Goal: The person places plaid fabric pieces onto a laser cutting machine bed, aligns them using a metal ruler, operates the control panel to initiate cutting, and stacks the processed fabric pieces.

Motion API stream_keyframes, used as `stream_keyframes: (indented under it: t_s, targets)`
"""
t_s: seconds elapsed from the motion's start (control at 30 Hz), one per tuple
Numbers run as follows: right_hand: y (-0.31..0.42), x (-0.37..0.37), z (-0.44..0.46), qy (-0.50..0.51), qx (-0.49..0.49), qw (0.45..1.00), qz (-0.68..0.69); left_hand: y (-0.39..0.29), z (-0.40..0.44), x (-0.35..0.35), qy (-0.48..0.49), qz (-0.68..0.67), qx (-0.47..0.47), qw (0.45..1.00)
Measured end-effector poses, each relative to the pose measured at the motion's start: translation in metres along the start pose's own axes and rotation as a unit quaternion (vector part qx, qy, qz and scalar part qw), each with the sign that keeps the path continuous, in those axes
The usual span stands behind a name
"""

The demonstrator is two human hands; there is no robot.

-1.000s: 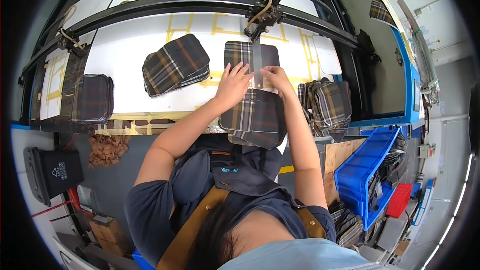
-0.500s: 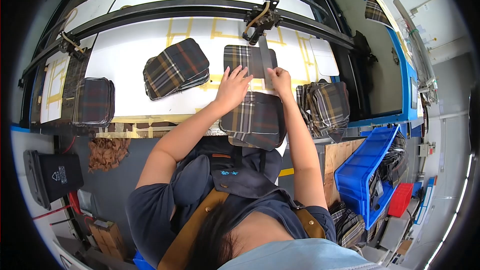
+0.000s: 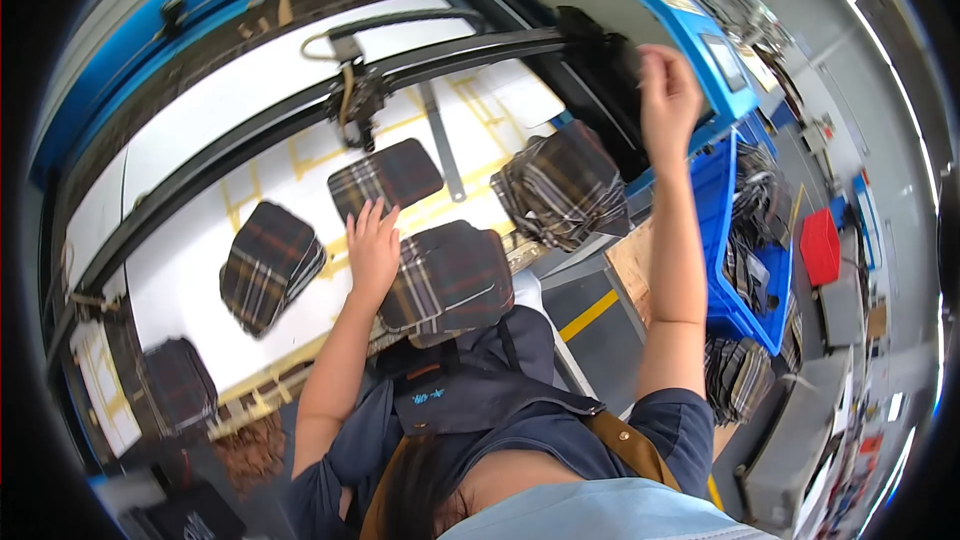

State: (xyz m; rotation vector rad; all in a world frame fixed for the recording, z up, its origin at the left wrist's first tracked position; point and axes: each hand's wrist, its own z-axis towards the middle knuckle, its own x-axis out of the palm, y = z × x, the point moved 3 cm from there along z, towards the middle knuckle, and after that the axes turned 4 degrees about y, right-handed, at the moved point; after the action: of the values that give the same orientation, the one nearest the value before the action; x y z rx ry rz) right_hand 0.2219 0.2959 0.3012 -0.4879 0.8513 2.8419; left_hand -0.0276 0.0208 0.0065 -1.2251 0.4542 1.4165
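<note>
My left hand (image 3: 374,248) lies open, its fingertips on the lower edge of a plaid fabric panel (image 3: 400,172) with rounded corners. This panel rests on the white machine bed (image 3: 190,270). A metal ruler (image 3: 445,150) lies flat just to its right. Close to my left wrist, a stack of plaid panels (image 3: 455,275) sits at the bed's front edge. Raised at the right, my right hand (image 3: 670,105) has curled fingers near the machine's blue housing (image 3: 712,118) and control screen (image 3: 724,64). I see nothing in it, though it is slightly blurred.
More plaid stacks lie at the left (image 3: 270,265), far left (image 3: 178,385) and right (image 3: 560,185). A black gantry rail (image 3: 240,135) with a cutting head (image 3: 355,105) crosses the bed. Blue crates (image 3: 745,280) and a red bin (image 3: 820,247) stand at the right.
My right hand has let go of the ruler and risen to the right, towards the machine's housing. The ruler now lies beside the panel. My view has turned to the right.
</note>
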Motion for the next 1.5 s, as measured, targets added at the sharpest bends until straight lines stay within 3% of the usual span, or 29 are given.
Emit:
stream_keyframes:
  t_s: [0.13, 0.2, 0.27, 0.3, 0.33, 0.47, 0.6, 0.83, 1.0, 1.03, 1.27, 1.4, 1.5]
  targets:
    - [-0.072, -0.117, 0.083, -0.136, -0.011, 0.978, -0.155, -0.004, 0.001, -0.004, 0.007, -0.003, 0.005, 1.000]
    - [-0.150, -0.165, 0.109, -0.102, 0.052, 0.970, -0.214, -0.005, 0.001, -0.005, 0.002, -0.024, 0.012, 1.000]
    - [-0.232, -0.196, 0.116, -0.024, 0.164, 0.920, -0.354, -0.007, 0.001, -0.008, -0.001, -0.038, 0.017, 0.999]
    - [-0.284, -0.205, 0.112, -0.008, 0.137, 0.925, -0.354, -0.008, 0.001, -0.009, -0.002, -0.042, 0.018, 0.999]
    - [-0.266, -0.195, 0.106, 0.041, 0.231, 0.868, -0.437, -0.008, 0.001, -0.010, -0.003, -0.046, 0.018, 0.999]
    - [-0.247, -0.188, 0.111, 0.073, 0.255, 0.872, -0.412, -0.009, 0.001, -0.011, -0.015, -0.049, 0.022, 0.998]
    - [-0.262, -0.193, 0.116, 0.118, 0.251, 0.858, -0.433, -0.010, 0.002, -0.012, -0.015, -0.055, 0.022, 0.998]
    - [-0.291, -0.204, 0.118, 0.067, 0.193, 0.894, -0.399, -0.005, 0.002, -0.008, -0.034, -0.066, 0.031, 0.997]
    - [-0.381, -0.243, 0.132, 0.040, 0.106, 0.903, -0.414, -0.008, 0.000, -0.019, -0.065, -0.127, 0.065, 0.988]
    - [-0.437, -0.264, 0.146, 0.051, 0.084, 0.908, -0.406, -0.010, -0.002, -0.022, -0.067, -0.142, 0.056, 0.986]
    - [-0.429, -0.264, 0.143, 0.038, 0.155, 0.910, -0.381, -0.021, -0.054, -0.039, -0.053, -0.196, -0.025, 0.979]
    - [-0.437, -0.268, 0.147, 0.070, 0.104, 0.911, -0.394, -0.023, -0.077, -0.052, -0.074, -0.220, -0.060, 0.971]
    - [-0.463, -0.276, 0.156, 0.085, 0.123, 0.915, -0.376, -0.022, -0.082, -0.068, -0.095, -0.220, -0.075, 0.968]
